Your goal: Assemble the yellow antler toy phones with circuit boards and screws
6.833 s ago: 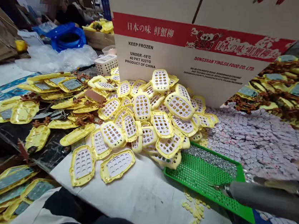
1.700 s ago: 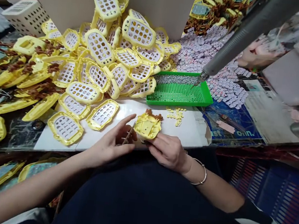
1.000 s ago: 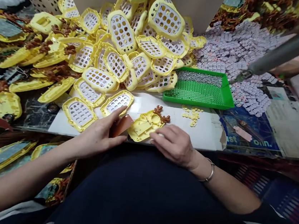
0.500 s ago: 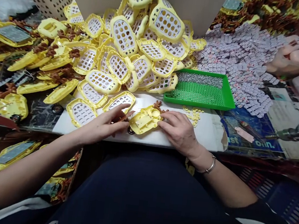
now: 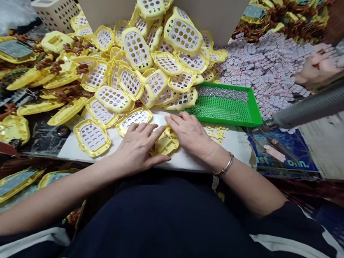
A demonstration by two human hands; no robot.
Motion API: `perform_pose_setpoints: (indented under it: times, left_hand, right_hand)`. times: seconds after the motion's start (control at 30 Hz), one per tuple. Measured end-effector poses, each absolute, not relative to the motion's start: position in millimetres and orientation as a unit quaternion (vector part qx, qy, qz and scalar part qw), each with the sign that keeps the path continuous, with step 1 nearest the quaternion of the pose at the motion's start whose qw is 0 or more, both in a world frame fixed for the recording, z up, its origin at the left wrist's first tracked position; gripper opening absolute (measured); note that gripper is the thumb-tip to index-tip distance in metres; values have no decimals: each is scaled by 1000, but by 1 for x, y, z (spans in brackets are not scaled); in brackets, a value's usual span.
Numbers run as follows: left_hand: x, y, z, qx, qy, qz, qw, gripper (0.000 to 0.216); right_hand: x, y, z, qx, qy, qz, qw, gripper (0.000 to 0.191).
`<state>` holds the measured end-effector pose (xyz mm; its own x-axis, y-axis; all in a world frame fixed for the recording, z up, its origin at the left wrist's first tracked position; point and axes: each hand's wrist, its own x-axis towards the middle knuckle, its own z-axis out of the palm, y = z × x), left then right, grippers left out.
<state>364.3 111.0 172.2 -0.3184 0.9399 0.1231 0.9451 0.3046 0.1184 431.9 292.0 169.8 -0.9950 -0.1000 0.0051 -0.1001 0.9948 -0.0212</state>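
Note:
In the head view, a yellow plastic toy shell lies on the white work surface in front of me, mostly covered by my hands. My left hand grips its left side, fingers over the upper edge and thumb stretched along the lower edge. From the right, my right hand holds the shell, its fingers reaching over the top. Its thumb is hidden. Just left of the hands are yellow front covers with white perforated faces; one such cover lies flat.
Yellow covers pile up against a cardboard box. A green tray holds small metal screws. Small pale parts spread behind it, near another person's hand. A grey power screwdriver hangs at right. A carton of assembled shells stands lower left.
My left hand has moved right and spread over the shell. My right hand has shifted left and up across it. The screwdriver at right has swung upward, and the view has shifted.

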Motion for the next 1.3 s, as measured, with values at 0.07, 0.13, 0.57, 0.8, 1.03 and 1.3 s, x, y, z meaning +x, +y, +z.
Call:
perform_pose_setpoints:
  times: [0.07, 0.13, 0.57, 0.8, 1.03, 1.3]
  left_hand:
    - [364, 117, 172, -575, -815, -73, -22, 78]
    - [363, 120, 171, -574, -814, -73, -49, 75]
    - [361, 124, 172, -597, -792, -73, -104, 64]
    - [354, 128, 175, -629, -768, -51, -108, 65]
    - [350, 133, 163, -695, -698, -172, -27, 53]
    - [331, 138, 150, -769, -626, -131, 6, 39]
  right_hand:
    - [430, 291, 175, 36, -999, -7, -15, 36]
    - [431, 292, 177, 37, -999, -7, -5, 31]
    - [450, 319, 164, -82, -847, 516, 100, 5]
    - [455, 322, 169, -36, -922, 383, 39, 20]
    - [452, 314, 173, -96, -919, 383, 7, 22]
    - [472, 320, 181, -79, -812, 579, 1, 15]
